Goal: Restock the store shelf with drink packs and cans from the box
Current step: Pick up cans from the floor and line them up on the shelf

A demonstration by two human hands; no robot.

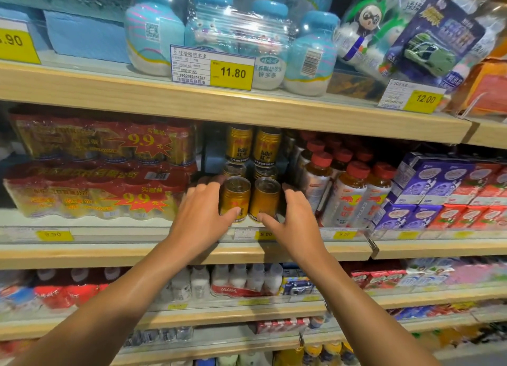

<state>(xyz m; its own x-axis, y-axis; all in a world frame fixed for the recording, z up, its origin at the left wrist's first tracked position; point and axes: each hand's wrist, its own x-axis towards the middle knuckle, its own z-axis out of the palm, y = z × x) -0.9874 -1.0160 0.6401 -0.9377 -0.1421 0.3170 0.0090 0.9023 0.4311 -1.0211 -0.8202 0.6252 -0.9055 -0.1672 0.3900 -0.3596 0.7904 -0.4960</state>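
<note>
- The left hand (201,214) grips the left can (235,198), thumb on its front and fingers curled round its left side.
- The right hand (295,223) grips the right can (264,201), thumb on its front and fingers curled round its right side.
- Both cans are gold with silver pull-tab tops. They stand upright just beside each other at the front edge of the shelf (82,256).
- More gold cans (253,146) are stacked behind them.
- Along the shelf, red-and-gold wrapped packs (90,192) lie at the left, red-capped bottles (348,195) stand right of the cans, and cartons (444,192) sit at the right end.
- Yellow price tags (55,235) line the front edge, and other stocked shelves run above and below.
</note>
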